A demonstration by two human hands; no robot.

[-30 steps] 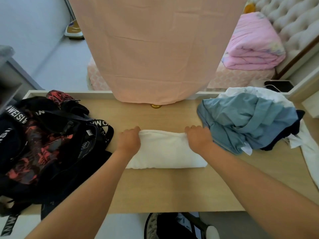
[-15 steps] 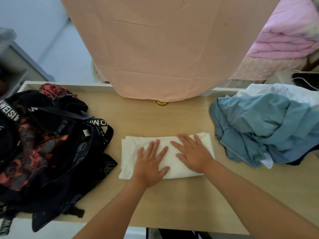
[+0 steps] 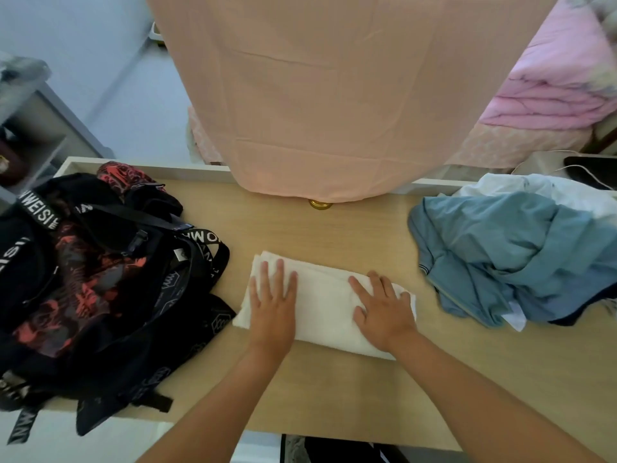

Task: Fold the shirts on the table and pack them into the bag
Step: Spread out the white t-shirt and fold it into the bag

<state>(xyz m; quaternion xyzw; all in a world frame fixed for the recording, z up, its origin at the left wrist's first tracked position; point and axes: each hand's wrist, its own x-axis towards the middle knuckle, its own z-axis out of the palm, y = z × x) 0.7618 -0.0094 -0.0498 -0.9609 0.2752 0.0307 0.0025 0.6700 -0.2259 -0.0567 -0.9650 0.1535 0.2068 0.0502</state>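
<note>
Right now, in the head view, your left hand (image 3: 272, 304) lies flat, palm down, on the left half of the folded white shirt (image 3: 329, 310), its fingers straight and close together, pointing away from you and gripping nothing. Your right hand (image 3: 384, 307) lies flat on the right half in the same way, fingers spread a little and angled up to the left, also grasping nothing. The shirt is a compact rectangle in the middle of the wooden table (image 3: 334, 392), tilted slightly so that its right end sits nearer to you. Just beside its left end, the black and red backpack (image 3: 100, 279) slumps over the left side of the table, its lettered straps trailing towards the shirt and over the near edge. Off to the right, apart from the folded shirt, a crumpled blue shirt (image 3: 510, 259) lies heaped on a white garment (image 3: 541, 190), with a dark edge of cloth showing under it. A peach cloth (image 3: 334, 95) hangs down over the far edge, with a small gold knob (image 3: 320, 204) peeping from under its hem. Behind it, on the right, you can see a folded pink quilt (image 3: 561, 85).
</note>
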